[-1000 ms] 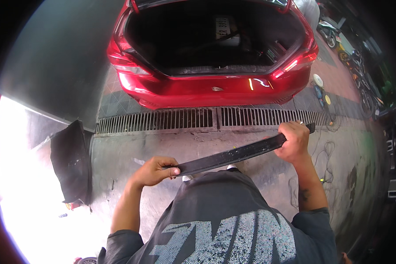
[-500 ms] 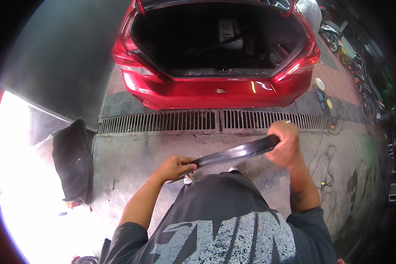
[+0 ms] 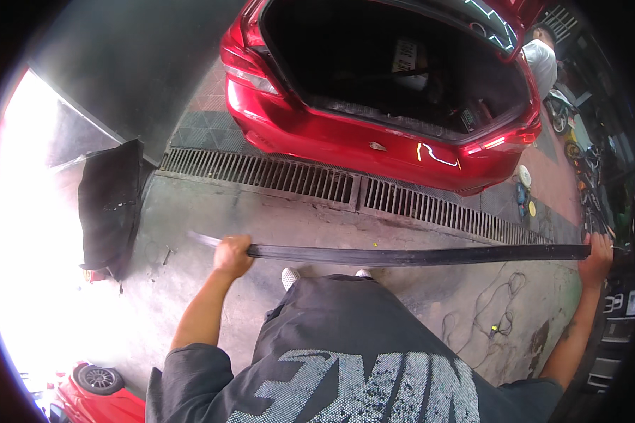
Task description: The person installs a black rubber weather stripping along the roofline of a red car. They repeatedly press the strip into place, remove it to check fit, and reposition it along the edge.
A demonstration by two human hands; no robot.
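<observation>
A long, black, flexible-looking strip (image 3: 402, 256) stretches almost level across the front of my body. My left hand (image 3: 232, 256) is closed around it near its left end, and a short pale-shining tip sticks out beyond my fist. At the far right my right hand (image 3: 595, 258) grips the other end, with the arm reaching well outward. Beyond the strip stands a red car (image 3: 331, 137), its boot open and dark inside. The strip is held in the air, apart from the car.
A metal drain grate (image 3: 275, 176) crosses the floor before the car. A black sheet-like piece (image 3: 109, 208) stands at the left. Loose cable (image 3: 497, 303) lies on the concrete at right. A person in a white shirt (image 3: 541, 65) is beside the car. Another red car (image 3: 109, 398) shows at lower left.
My hands have moved far apart, the right one outward to the right, the left one leftward. The strip now shows stretched out at length. My view has turned, tilting the car.
</observation>
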